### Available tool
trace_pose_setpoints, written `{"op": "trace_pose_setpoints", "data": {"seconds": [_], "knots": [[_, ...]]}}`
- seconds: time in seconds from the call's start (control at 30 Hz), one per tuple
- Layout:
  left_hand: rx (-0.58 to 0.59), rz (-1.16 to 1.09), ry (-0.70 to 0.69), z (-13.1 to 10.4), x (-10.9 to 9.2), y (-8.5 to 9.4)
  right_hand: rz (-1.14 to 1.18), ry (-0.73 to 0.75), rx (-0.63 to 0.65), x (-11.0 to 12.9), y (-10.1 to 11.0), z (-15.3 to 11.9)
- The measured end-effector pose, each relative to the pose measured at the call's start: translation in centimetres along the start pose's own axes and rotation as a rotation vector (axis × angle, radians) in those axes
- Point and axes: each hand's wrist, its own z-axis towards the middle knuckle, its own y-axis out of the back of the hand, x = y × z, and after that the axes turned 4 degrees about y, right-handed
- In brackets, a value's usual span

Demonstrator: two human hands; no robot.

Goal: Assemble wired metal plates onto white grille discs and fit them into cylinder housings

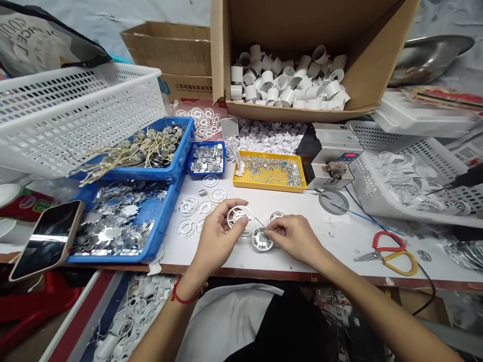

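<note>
My left hand (222, 231) grips a white spoked plastic ring (240, 221) between thumb and fingers, just over the white table. To its right, my right hand (290, 234) pinches the edge of a round silver metal disc piece (262, 239), close beside the ring. A thin dark wire or rod shows between the two pieces. Another round piece (277, 216) lies behind my right fingers, partly hidden. Several white spoked rings (206, 208) lie on the table left of my left hand.
Blue trays (151, 246) of metal parts stand left, beside a phone (47, 240). A yellow tray (269, 188) of screws and a grey machine (332, 151) are behind. Red-yellow scissors-like cutters (392, 253) lie right. A cardboard box (392, 55) holds white cups.
</note>
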Motion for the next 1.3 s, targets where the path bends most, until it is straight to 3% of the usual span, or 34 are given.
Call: {"op": "trace_pose_setpoints", "data": {"seconds": [0.23, 0.4, 0.53, 0.63, 0.73, 0.87, 1.0, 1.13, 1.3], "knots": [[0.049, 0.071, 0.023, -0.4, 0.2, 0.3, -0.169, 0.108, -0.15, 0.0, -0.6, -1.3], [0.083, 0.07, 0.024, -0.8, 0.5, 0.1, -0.266, 0.194, -0.174, -0.1, -1.2, -1.8], [0.113, 0.092, 0.026, -1.2, 0.6, -0.1, -0.387, 0.102, -0.076, 0.5, -0.5, -2.0], [0.154, 0.094, 0.059, -1.3, 0.5, -0.2, -0.345, 0.033, -0.034, 1.3, 1.0, -1.7], [0.183, 0.091, 0.062, -1.2, 0.4, -0.2, -0.273, 0.156, 0.025, 1.7, 1.9, -0.5], [0.179, 0.189, 0.047, -1.0, 0.1, -0.3, -0.336, 0.352, 0.112, 1.0, 1.4, 0.6], [0.202, 0.293, 0.052, -0.9, -0.2, -0.4, -0.271, 0.483, -0.006, -0.5, 0.5, 0.0], [0.187, 0.314, 0.062, -0.7, -0.5, -0.5, -0.107, 0.443, -0.106, -1.0, 0.7, -0.3], [0.136, 0.324, 0.041, -0.4, -0.9, -0.4, -0.147, 0.409, 0.136, -0.1, 1.6, 1.4]]}}
